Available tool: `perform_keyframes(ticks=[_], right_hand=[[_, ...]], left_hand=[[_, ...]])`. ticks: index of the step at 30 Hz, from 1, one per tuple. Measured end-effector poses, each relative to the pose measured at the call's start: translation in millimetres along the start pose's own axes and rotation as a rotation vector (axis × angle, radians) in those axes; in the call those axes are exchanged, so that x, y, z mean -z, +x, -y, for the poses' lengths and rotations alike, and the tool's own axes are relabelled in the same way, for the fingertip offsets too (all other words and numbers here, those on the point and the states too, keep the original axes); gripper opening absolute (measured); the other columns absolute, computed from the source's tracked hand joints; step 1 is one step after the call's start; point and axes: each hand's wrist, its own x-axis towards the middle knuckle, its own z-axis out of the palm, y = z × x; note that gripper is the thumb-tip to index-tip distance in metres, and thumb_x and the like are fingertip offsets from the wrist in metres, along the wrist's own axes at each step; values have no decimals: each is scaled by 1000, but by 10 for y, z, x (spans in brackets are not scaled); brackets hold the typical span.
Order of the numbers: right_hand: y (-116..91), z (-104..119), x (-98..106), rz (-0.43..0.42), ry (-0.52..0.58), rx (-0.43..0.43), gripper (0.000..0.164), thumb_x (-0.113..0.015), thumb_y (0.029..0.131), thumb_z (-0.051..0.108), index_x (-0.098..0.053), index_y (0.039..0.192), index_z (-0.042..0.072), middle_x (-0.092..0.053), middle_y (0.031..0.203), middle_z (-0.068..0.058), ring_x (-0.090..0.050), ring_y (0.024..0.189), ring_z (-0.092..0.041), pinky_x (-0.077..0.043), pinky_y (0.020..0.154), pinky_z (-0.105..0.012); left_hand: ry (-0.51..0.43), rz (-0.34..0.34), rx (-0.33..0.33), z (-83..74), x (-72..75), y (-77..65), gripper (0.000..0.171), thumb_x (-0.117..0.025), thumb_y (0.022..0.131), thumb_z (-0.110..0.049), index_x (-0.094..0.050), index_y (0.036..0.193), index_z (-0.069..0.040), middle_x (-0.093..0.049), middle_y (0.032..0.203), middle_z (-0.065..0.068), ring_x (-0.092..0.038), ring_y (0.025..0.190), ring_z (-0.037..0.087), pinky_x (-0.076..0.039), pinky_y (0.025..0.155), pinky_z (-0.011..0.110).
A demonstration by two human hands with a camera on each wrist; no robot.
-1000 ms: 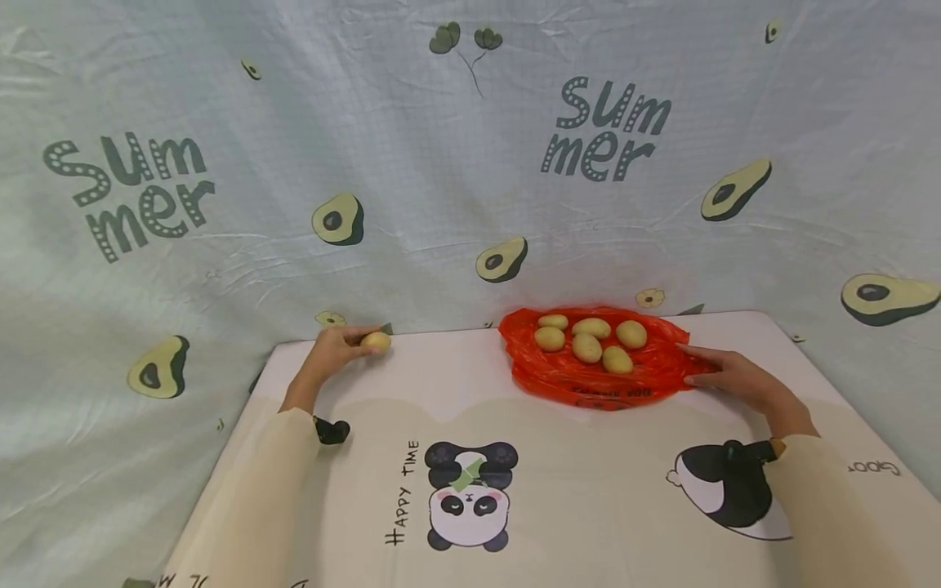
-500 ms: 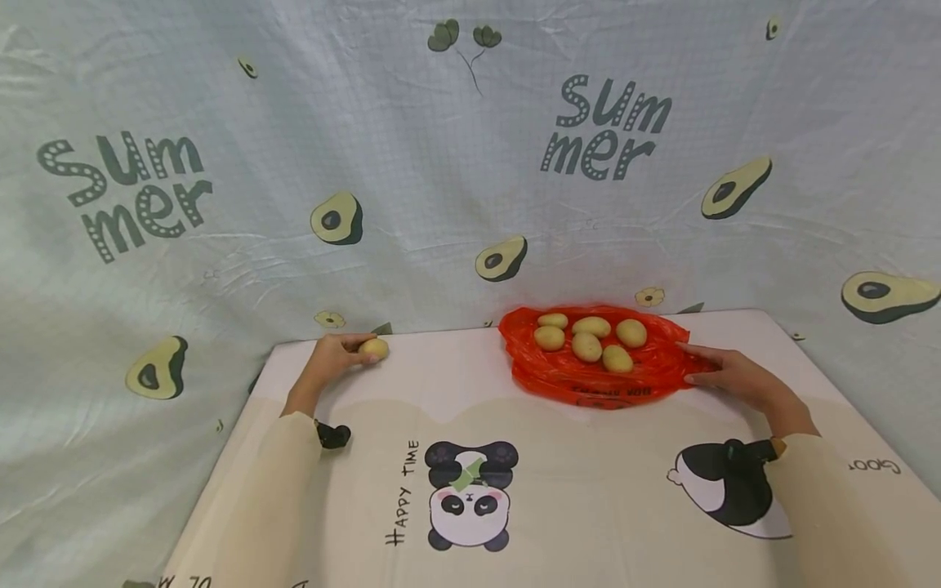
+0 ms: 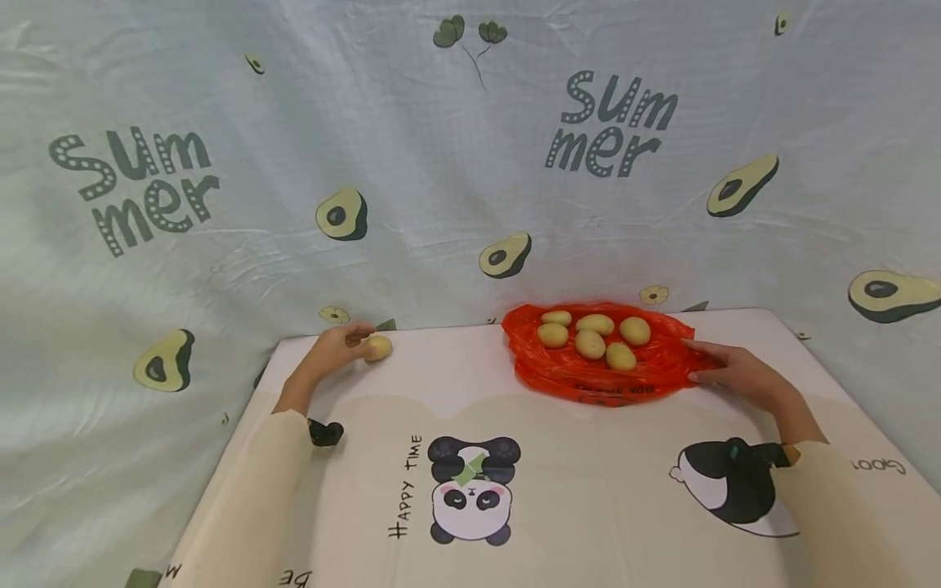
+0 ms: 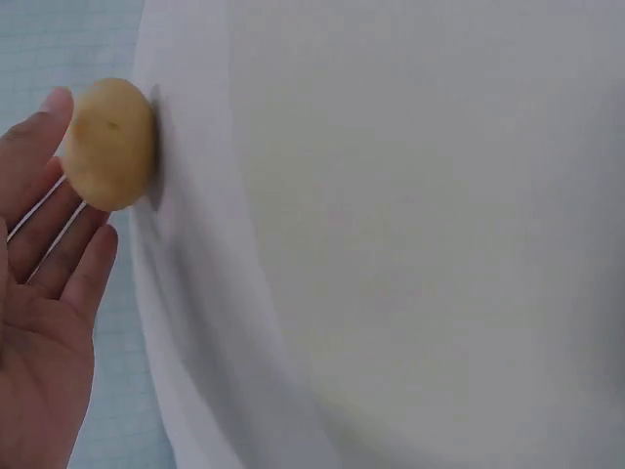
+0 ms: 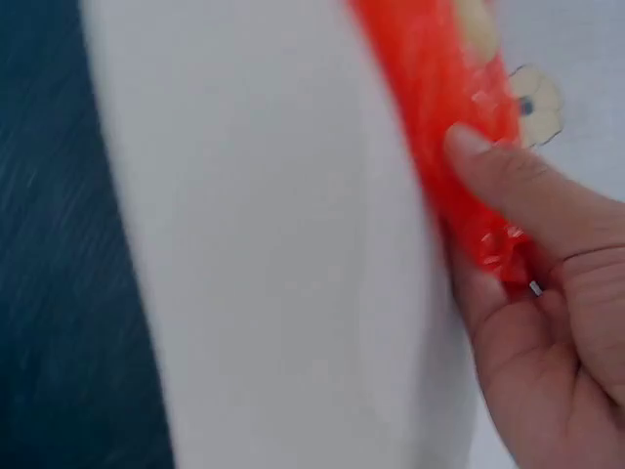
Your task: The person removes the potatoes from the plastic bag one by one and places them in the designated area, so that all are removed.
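At the table's far left lies a single potato (image 3: 378,348), yellow and oval. My left hand (image 3: 332,353) is right beside it, with the thumb and extended fingers loose at its near side. In the left wrist view the potato (image 4: 112,145) stands on the white cloth by the fingertips, and the palm faces it. A spread red plastic bag (image 3: 529,371) with dark printing lies at the back right, several potatoes (image 3: 590,344) on it. My right hand (image 3: 742,377) pinches the bag's right edge between thumb and fingers, as the right wrist view also shows.
A pale printed cloth covers the table (image 3: 573,474), with a panda picture (image 3: 470,510) near the middle. Right behind the table's far edge hangs a light curtain (image 3: 412,147) with avocado prints.
My left hand has loosened its grip on the potato, and its fingers now spread away from it at the far left. The right hand still holds the bag's edge.
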Motion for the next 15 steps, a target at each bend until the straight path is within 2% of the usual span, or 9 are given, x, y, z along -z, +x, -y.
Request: perform_keyframes(ticks=[4, 7, 11, 15], right_hand=[[-21, 33, 33, -3, 2, 4, 75, -68, 98, 34, -32, 159, 10, -24, 159, -34, -22, 142, -56, -36, 108, -68], [-39, 40, 57, -4, 0, 3, 73, -67, 99, 34, -33, 159, 10, -24, 159, -34, -23, 142, -56, -37, 107, -67], [-44, 34, 63, -16, 14, 3, 73, -67, 99, 33, -33, 159, 8, -26, 159, -34, -25, 141, -56, -41, 106, -65], [-35, 34, 44, -29, 24, 4, 73, -67, 99, 35, -33, 158, 7, -27, 158, -34, -27, 141, -54, -43, 105, -63]], left_hand=[[-5, -32, -50, -153, 43, 14, 45, -67, 100, -14, -56, 136, 10, -58, 136, 30, -53, 130, 45, -42, 111, 51], [-21, -29, -68, -316, 36, 13, 43, -66, 100, -13, -57, 136, 9, -59, 137, 28, -54, 131, 42, -43, 111, 50], [-29, 6, -107, -571, -42, 19, 41, -66, 100, -14, -61, 135, 6, -60, 137, 24, -55, 131, 40, -45, 109, 49], [-40, 64, -181, -817, -194, 56, 37, -67, 99, -12, -64, 132, 4, -63, 136, 22, -57, 130, 38, -47, 107, 47]])
